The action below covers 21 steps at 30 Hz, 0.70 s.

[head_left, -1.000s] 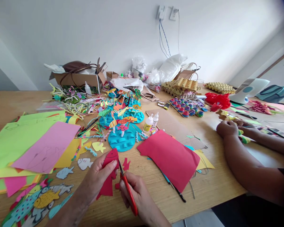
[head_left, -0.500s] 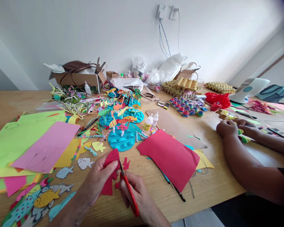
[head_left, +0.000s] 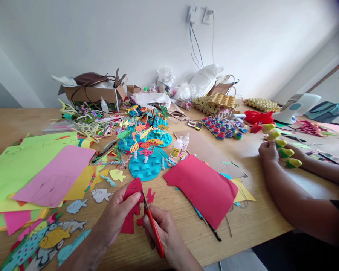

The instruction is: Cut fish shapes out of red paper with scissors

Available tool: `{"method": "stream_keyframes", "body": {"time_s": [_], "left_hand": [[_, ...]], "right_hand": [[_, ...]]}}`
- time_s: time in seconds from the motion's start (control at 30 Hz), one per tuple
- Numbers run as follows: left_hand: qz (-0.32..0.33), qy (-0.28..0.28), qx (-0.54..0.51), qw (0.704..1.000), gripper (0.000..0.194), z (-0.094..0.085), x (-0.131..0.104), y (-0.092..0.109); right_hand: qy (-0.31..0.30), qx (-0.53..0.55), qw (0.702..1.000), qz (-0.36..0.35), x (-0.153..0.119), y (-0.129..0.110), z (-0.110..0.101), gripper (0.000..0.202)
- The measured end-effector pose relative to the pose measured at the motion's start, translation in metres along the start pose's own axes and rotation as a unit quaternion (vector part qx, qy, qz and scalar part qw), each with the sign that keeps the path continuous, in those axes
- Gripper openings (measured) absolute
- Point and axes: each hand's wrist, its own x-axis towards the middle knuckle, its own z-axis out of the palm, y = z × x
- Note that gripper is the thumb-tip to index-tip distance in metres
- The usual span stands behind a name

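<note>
1. The wooden table (head_left: 260,214) spans the view, with the work at its near edge.
2. At the right side, a co-worker's hand (head_left: 268,152) is at an egg-carton strip (head_left: 286,153) painted yellow and green.
3. A large red sheet (head_left: 203,188) lies right of the person's own hands, apart from them, with a corner cut out of its left side.
4. The left hand (head_left: 120,212) reaches in from the lower left and pinches a red paper piece (head_left: 134,185), thumb flat on top; the fingers underneath are mostly hidden.
5. The right hand (head_left: 162,226) comes from the lower right, fingers curled around the handles of red scissors (head_left: 155,230). The wrist angles inward, so the blades point away from the body and a little left; how far they are parted cannot be told.
6. The scissors stand at the right-hand edge of the paper, roughly in line with its long axis. That axis runs away from the person, its far end leaning slightly right. The blades seem to meet the edge just beside the left thumb, so the left hand is the nearer to the paper, the right lying outside it.
7. The paper's far tip carries a drawn eye and a curved line, like a fish's head.
8. Small red scraps (head_left: 150,195) lie on the wood just beyond the blades, to their right.
</note>
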Motion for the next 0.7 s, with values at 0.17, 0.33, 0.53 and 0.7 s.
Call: {"method": "stream_keyframes", "body": {"time_s": [0.17, 0.33, 0.53, 0.7], "left_hand": [[0.001, -0.002, -0.021, 1.0, 0.013, 0.0007, -0.0005, 0.0016], [-0.007, -0.005, -0.046, 0.999, 0.013, -0.0017, -0.001, -0.0006], [0.007, 0.025, -0.028, 0.999, 0.014, -0.0054, 0.0007, -0.001], [0.008, 0.01, -0.025, 1.0, 0.018, -0.0048, -0.0012, -0.0013]], "right_hand": [[-0.001, -0.006, 1.0, 0.001, 0.0001, 0.002, -0.0003, 0.048], [0.001, -0.013, 1.0, 0.002, -0.0001, -0.0008, 0.0004, 0.05], [-0.005, -0.01, 1.0, 0.011, 0.0007, -0.0017, 0.001, 0.049], [-0.004, -0.012, 1.0, 0.008, 0.0009, -0.0051, 0.0015, 0.049]]}}
